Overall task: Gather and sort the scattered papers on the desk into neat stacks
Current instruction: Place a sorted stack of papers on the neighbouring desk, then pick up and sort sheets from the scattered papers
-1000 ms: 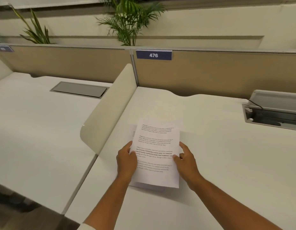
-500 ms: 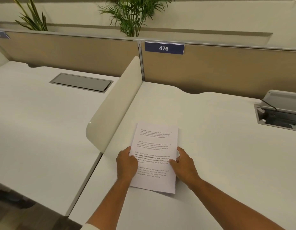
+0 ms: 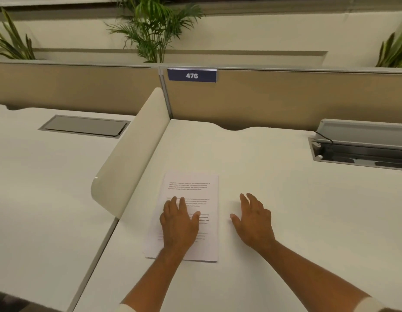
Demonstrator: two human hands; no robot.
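On the near white desk (image 3: 274,176), our flat left hand (image 3: 178,224) presses one squared stack of printed white sheets (image 3: 195,190); our right hand (image 3: 253,218) hovers empty, nothing visibly left scattered.

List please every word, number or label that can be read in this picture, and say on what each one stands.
"476": white digits on the blue sign fixed at the top of the tan partition.
Printed paragraphs on the top sheet of the paper stack: too small and blurred to read; some lines look bold.
No other text shows.
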